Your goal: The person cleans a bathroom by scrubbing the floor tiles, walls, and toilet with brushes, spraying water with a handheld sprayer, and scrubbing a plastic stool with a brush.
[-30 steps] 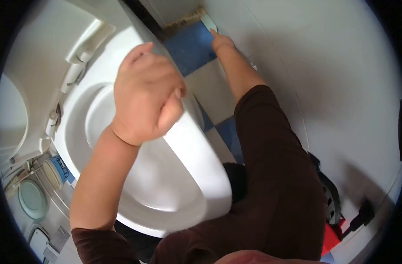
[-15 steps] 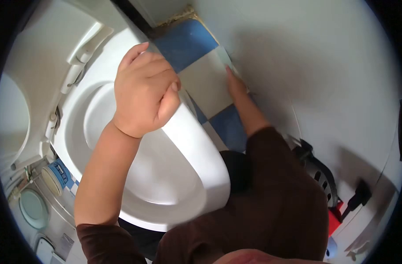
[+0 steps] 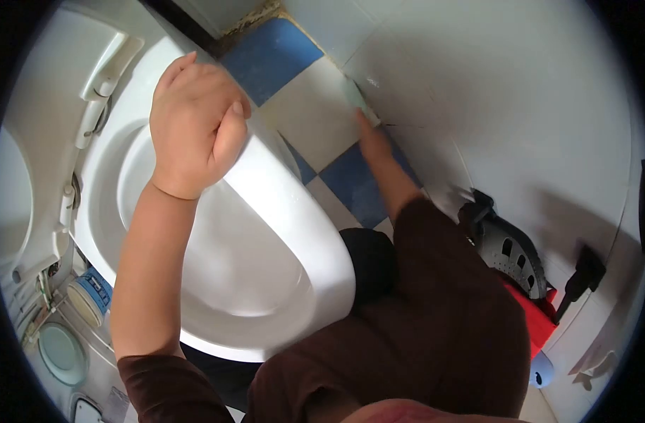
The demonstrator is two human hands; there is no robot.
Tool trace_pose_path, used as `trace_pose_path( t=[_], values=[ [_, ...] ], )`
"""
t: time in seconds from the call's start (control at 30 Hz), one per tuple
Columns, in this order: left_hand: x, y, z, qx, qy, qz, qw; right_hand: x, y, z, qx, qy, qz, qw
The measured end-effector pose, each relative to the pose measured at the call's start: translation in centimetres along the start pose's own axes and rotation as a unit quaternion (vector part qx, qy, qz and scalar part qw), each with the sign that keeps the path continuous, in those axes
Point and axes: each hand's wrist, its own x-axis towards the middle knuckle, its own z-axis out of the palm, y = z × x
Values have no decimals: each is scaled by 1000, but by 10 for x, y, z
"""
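Observation:
My left hand [image 3: 199,127] is curled into a loose fist over the side of the white basin [image 3: 329,264]; whether anything is inside the fist is hidden. Down by the floor, my right hand [image 3: 372,137] holds a pale green flat piece [image 3: 357,99] against the bottom of the grey-white wall [image 3: 520,92], where it meets the tiles. The right hand's fingers are partly blurred. Blue and white floor tiles [image 3: 308,109] lie beneath it.
A dark slotted object [image 3: 516,257] and a red item [image 3: 537,317] hang on the right wall. At the left are a blue-and-white tub [image 3: 91,296] and a pale green round lid [image 3: 63,352]. A dark rounded shape [image 3: 368,261] is beside the basin.
My right hand has moved from the far corner along the wall's base towards me, with the pale green piece. My left hand stays curled over the basin. The view has shifted right.

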Motion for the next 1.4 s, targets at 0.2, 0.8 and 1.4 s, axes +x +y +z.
trace_pose_path(
  t=[0.2, 0.8, 1.4],
  values=[
    [-1, 1, -3, 4, -38, -13, 999, 48, -39, -9, -44, 17, -44, 998],
    [-3, -10, -1, -20, -15, -17, 1000, 179, -272, 21, 1, 57, -223, 973],
    [1, -8, -3, -17, -3, -8, 1000, 132, -259, 10, 97, 49, -180, 978]
  ],
)
